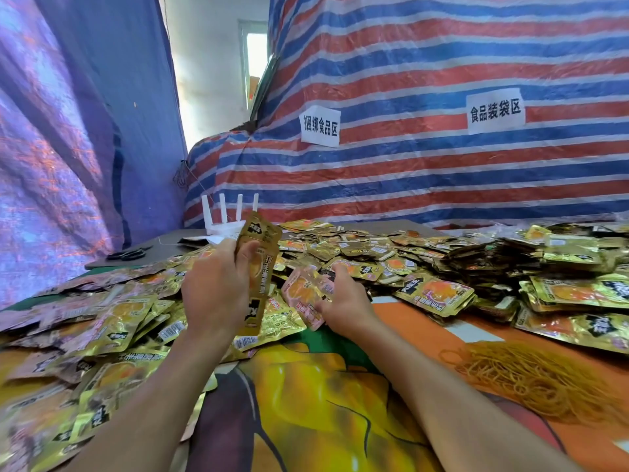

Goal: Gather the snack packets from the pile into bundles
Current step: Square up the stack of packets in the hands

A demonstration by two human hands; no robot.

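A big pile of gold snack packets [391, 253] covers the table from left to right. My left hand [214, 287] grips a small upright stack of gold packets [258, 264], its thumb across the front. My right hand [343, 298] pinches a pinkish-gold packet [301, 294] lying on the pile just right of the stack. Neater stacks of packets [439, 294] lie to the right.
A heap of tan rubber bands [544, 379] lies on the orange and yellow cloth [323, 403] at the lower right. Black scissors [127, 253] and a white router [228, 216] sit at the far left. A striped tarp [408, 165] with two paper signs stands behind.
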